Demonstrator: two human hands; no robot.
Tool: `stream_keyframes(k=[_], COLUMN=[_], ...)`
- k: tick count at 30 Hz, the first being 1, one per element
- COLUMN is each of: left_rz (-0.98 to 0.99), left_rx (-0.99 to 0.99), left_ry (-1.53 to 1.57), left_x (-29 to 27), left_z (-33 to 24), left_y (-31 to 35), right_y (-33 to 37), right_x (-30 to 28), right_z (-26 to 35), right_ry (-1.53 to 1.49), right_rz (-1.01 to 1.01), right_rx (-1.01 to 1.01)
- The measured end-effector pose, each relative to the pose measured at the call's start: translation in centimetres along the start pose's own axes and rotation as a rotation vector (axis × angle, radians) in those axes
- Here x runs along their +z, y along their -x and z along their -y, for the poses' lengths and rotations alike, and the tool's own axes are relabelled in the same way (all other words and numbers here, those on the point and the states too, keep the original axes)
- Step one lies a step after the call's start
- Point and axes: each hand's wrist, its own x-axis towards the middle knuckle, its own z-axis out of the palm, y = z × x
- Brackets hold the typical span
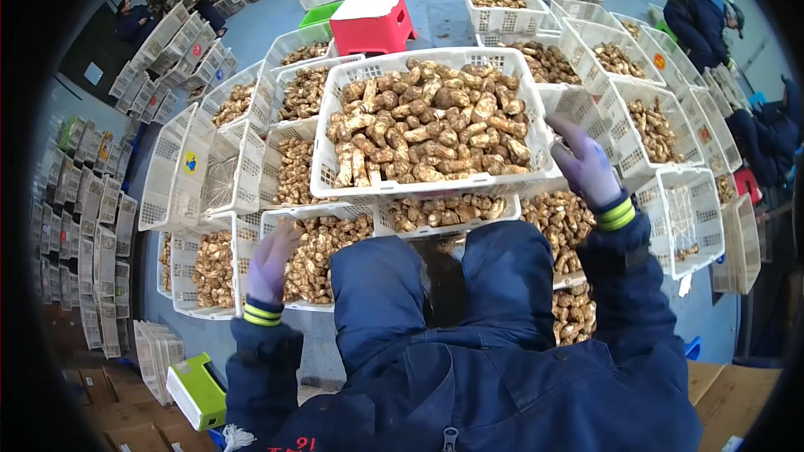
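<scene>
My left hand [270, 264] hangs open by the lower mushrooms [322, 264]; my right hand [584, 164], fingers parted, is beside the white crate [435, 187], contact unclear; the heaped crate sits beyond my knees [377, 276], over others; a lopsided push could tip its topmost mushrooms [435, 117] out.

My left hand [272, 264] hides part of the mushroom crate [308, 306] beneath; right of that hand, my left knee [378, 272] hides more.

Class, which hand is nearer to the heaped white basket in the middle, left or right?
Right. The right hand is just beside the right edge of the heaped white basket; the left hand is farther off, beyond its near left corner.
</scene>
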Motion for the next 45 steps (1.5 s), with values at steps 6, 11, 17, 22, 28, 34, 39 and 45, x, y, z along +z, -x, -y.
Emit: stream_keyframes(k=[6,11,17,22,28,34,39,45], left_rz=[0.229,0.370,0.313,0.404,0.443,0.483,0.377,0.143], left_rx=[-0.080,-0.171,0.196,-0.154,-0.421,-0.537,-0.292,-0.002], left_ry=[0.132,0.171,0.087,0.395,0.868,1.028,0.972,0.387], left_x=[10.2,16.8,17.2,15.9,13.2,13.8,15.6,19.4], left_z=[-6.1,-5.1,-3.6,-5.0,-7.3,-9.1,-11.0,-9.3], left_y=[-9.3,-11.9,-11.7,-11.3,-11.5,-9.7,-9.1,-9.2], right_y=[-11.7,-13.7,-14.2,-12.7,-7.1,-3.9,-0.5,0.5], right_x=[4.9,11.4,10.9,8.8,7.4,9.1,10.5,10.8], right_z=[-2.8,-5.7,-4.0,-5.0,3.2,9.7,6.3,7.6], right_ry=[0.103,0.500,0.844,0.582,-0.198,-0.169,-0.927,-1.732], right_rz=[0.381,0.524,0.543,0.405,0.125,0.095,0.025,-0.051], right_rx=[0.024,-0.103,0.099,0.152,-0.123,-0.356,0.189,0.637])
